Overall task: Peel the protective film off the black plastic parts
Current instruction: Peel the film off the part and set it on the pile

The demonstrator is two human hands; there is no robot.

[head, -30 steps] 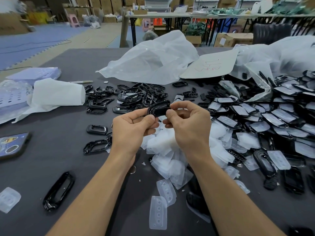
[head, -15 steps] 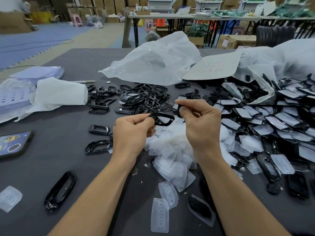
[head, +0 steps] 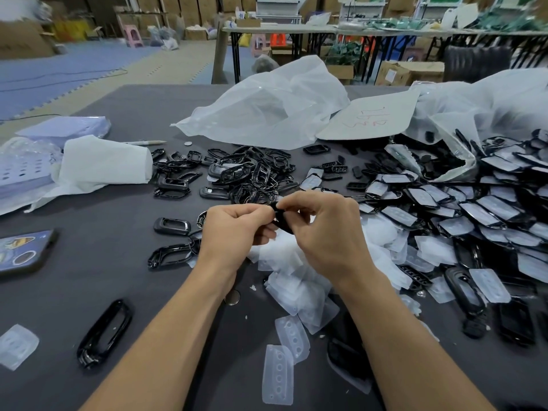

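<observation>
Film scraps lie under left hand and right hand, both pinching one black part.

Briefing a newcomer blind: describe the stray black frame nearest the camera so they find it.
On the grey table, look at the near-left area beside the left forearm. A long glossy black oval frame lies alone, clear of the frame heap.

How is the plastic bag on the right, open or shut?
Open: the bag lies with its mouth gaping and black parts spilling out.
</observation>
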